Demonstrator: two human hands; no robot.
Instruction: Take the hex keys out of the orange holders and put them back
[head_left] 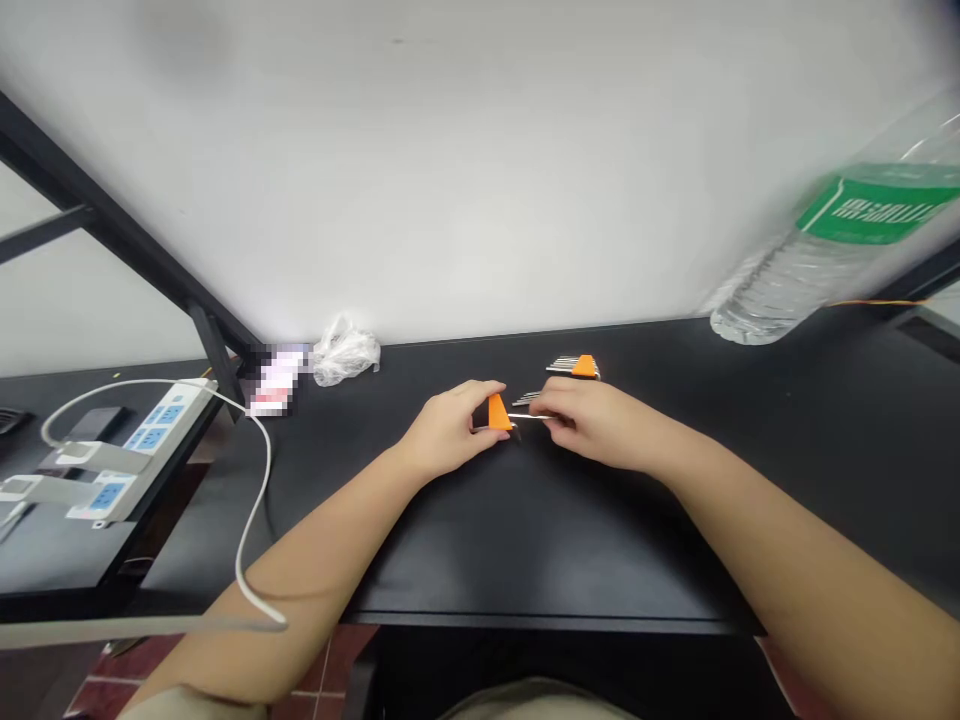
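Note:
My left hand (455, 428) pinches an orange hex key holder (499, 412) between thumb and fingers, just above the black desk. A silver hex key (529, 416) runs from the holder toward my right hand (585, 420), whose fingers are closed on its far end. Several loose hex keys (526, 398) lie on the desk behind, partly hidden by my right fingers. Farther back rests a second orange holder (584, 365) filled with several silver hex keys.
A crumpled clear plastic bag (345, 352) sits by the wall. At the right stands a large water bottle (847, 240) with a green label. A power strip (154, 440) with plugged-in chargers is at the left. Its white cable (259, 500) loops over my left forearm.

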